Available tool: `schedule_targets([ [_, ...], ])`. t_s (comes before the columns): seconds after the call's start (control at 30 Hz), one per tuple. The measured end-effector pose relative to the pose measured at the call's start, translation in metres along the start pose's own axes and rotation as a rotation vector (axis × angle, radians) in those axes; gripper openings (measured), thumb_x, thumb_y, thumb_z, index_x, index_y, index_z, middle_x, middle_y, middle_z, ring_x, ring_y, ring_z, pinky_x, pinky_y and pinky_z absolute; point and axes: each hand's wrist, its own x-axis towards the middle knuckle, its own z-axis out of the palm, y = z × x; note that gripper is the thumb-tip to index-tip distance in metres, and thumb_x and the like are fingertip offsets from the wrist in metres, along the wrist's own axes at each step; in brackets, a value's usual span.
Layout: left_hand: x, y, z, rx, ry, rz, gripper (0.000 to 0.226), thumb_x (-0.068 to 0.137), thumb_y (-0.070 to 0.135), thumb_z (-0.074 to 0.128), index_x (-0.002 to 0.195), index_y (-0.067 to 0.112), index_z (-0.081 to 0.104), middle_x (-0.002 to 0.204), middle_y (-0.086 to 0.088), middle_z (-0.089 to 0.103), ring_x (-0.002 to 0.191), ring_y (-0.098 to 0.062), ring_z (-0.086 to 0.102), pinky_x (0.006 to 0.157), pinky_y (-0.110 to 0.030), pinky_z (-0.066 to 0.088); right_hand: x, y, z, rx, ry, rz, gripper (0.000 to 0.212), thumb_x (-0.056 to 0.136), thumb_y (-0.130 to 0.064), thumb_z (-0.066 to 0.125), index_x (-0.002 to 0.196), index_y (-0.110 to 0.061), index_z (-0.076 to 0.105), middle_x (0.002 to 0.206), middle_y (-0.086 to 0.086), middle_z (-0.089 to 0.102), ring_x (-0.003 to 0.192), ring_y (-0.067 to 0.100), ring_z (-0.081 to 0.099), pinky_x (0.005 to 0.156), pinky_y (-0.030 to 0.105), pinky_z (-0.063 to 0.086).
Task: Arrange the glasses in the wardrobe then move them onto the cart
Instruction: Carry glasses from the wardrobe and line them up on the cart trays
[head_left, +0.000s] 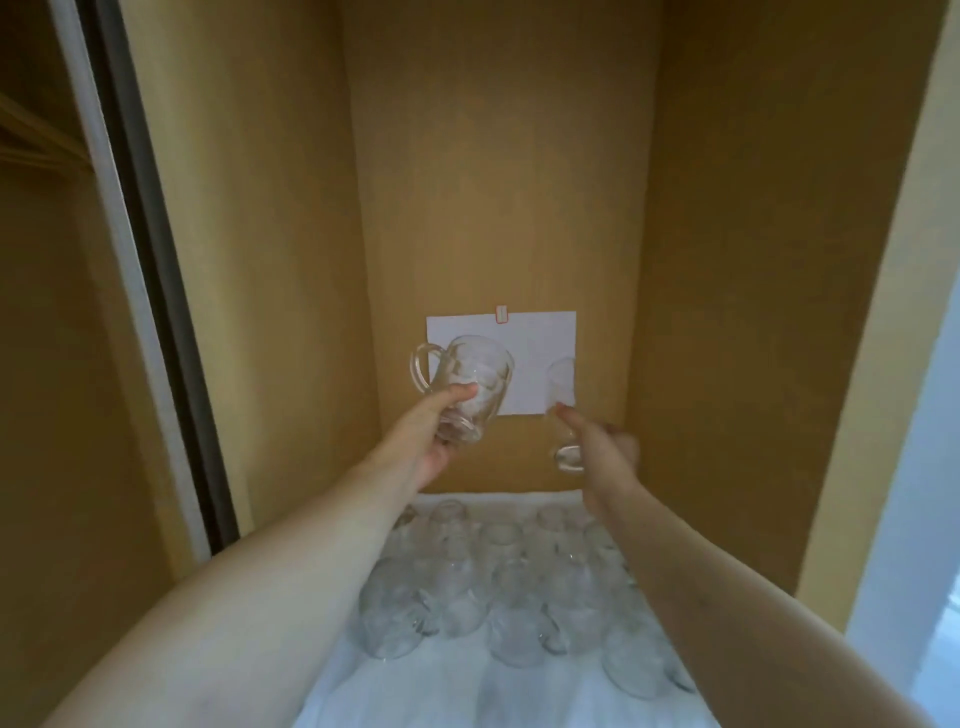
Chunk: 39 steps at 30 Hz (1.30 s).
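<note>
My left hand (434, 434) grips a clear glass mug (470, 387) with a handle on its left, held tilted in the air inside the wardrobe. My right hand (602, 449) is raised beside it and holds a tall clear glass (563, 410) upright, its base below my fingers. Below both hands, several clear glasses (498, 587) stand in rows on a white cloth (467, 691) covering the wardrobe shelf. My forearms hide some of the glasses at the left and right of the rows. No cart is in view.
A white sheet of paper (535, 338) is taped to the wooden back panel (498, 182). Wooden side walls (249, 260) close in left and right. A sliding door frame (135, 234) runs down the left; wooden hangers (36, 140) show beyond it.
</note>
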Motion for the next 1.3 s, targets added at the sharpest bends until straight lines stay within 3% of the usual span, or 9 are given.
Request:
schedule_targets([
  [0.1, -0.026, 0.0, -0.006, -0.01, -0.075, -0.024, 0.061, 0.064, 0.01, 0.086, 0.12, 0.005, 0.064, 0.098, -0.014, 0.076, 0.069, -0.023, 0.073, 0.053, -0.028, 0.056, -0.033, -0.002, -0.003, 0.002, 0.049, -0.037, 0.098, 0.058, -0.048, 0.095, 0.135, -0.006, 0.053, 0.109, 0.004, 0.069, 0.098, 0.022, 0.067, 0.087, 0.039, 0.045],
  [0.3, -0.074, -0.013, -0.017, 0.117, -0.175, -0.033, 0.053, 0.064, 0.023, 0.084, 0.113, 0.007, 0.07, 0.09, -0.009, 0.073, 0.072, -0.022, 0.071, 0.067, -0.033, 0.061, -0.113, 0.002, -0.026, -0.049, 0.096, -0.11, 0.09, 0.063, -0.044, 0.092, 0.137, -0.014, 0.05, 0.116, 0.005, 0.066, 0.073, 0.019, 0.075, 0.061, 0.032, 0.054],
  [0.43, -0.098, -0.031, -0.011, 0.174, -0.222, -0.101, 0.042, 0.075, 0.026, 0.081, 0.113, 0.011, 0.073, 0.084, -0.005, 0.075, 0.064, -0.02, 0.071, 0.054, -0.024, 0.055, -0.158, 0.006, -0.055, -0.043, 0.178, -0.091, 0.086, 0.055, -0.048, 0.093, 0.126, -0.023, 0.052, 0.113, 0.004, 0.068, 0.075, 0.023, 0.077, 0.067, 0.038, 0.062],
  [0.53, -0.117, -0.048, 0.004, 0.199, -0.289, -0.154, 0.054, 0.063, 0.029, 0.083, 0.114, 0.013, 0.072, 0.091, -0.007, 0.077, 0.07, -0.022, 0.072, 0.067, -0.032, 0.058, -0.187, 0.009, -0.083, -0.055, 0.269, -0.104, 0.085, 0.054, -0.043, 0.096, 0.122, -0.023, 0.05, 0.113, 0.005, 0.066, 0.094, 0.025, 0.073, 0.082, 0.046, 0.062],
  [0.63, -0.139, -0.065, 0.026, 0.154, -0.386, -0.191, 0.052, 0.063, 0.026, 0.082, 0.111, 0.013, 0.069, 0.088, -0.006, 0.077, 0.066, -0.018, 0.072, 0.059, -0.028, 0.056, -0.21, 0.008, -0.113, -0.052, 0.345, -0.152, 0.075, 0.057, -0.034, 0.094, 0.116, -0.024, 0.051, 0.11, 0.007, 0.067, 0.093, 0.024, 0.072, 0.082, 0.044, 0.062],
  [0.77, -0.165, -0.093, 0.063, 0.117, -0.47, -0.234, 0.065, 0.067, 0.017, 0.084, 0.128, 0.007, 0.065, 0.106, -0.011, 0.073, 0.082, -0.022, 0.072, 0.066, -0.031, 0.058, -0.232, -0.002, -0.156, -0.015, 0.397, -0.182, 0.067, 0.069, -0.018, 0.092, 0.123, -0.011, 0.054, 0.108, 0.02, 0.066, 0.088, 0.023, 0.07, 0.071, 0.034, 0.063],
  [0.97, -0.195, -0.148, 0.143, 0.083, -0.565, -0.264, 0.06, 0.07, 0.02, 0.085, 0.126, 0.01, 0.066, 0.109, -0.012, 0.073, 0.089, -0.027, 0.072, 0.08, -0.039, 0.058, -0.254, -0.026, -0.244, -0.093, 0.513, -0.216, 0.09, 0.07, -0.027, 0.092, 0.145, -0.017, 0.044, 0.121, 0.008, 0.059, 0.111, 0.029, 0.063, 0.103, 0.048, 0.051],
  [1.13, -0.22, -0.197, 0.224, 0.142, -0.572, -0.323, 0.078, 0.055, 0.027, 0.096, 0.126, 0.013, 0.066, 0.116, -0.015, 0.073, 0.099, -0.035, 0.071, 0.1, -0.051, 0.054, -0.274, -0.048, -0.329, -0.103, 0.6, -0.229, 0.088, 0.068, -0.026, 0.093, 0.142, -0.017, 0.045, 0.123, 0.008, 0.056, 0.111, 0.029, 0.061, 0.104, 0.048, 0.051],
  [1.3, -0.251, -0.251, 0.299, 0.114, -0.636, -0.39, 0.072, 0.064, 0.029, 0.094, 0.128, 0.011, 0.066, 0.128, -0.023, 0.066, 0.114, -0.04, 0.066, 0.098, -0.05, 0.055, -0.292, -0.066, -0.416, -0.094, 0.707, -0.251, 0.091, 0.064, -0.027, 0.096, 0.14, -0.014, 0.047, 0.123, 0.011, 0.058, 0.11, 0.03, 0.063, 0.102, 0.048, 0.052],
])
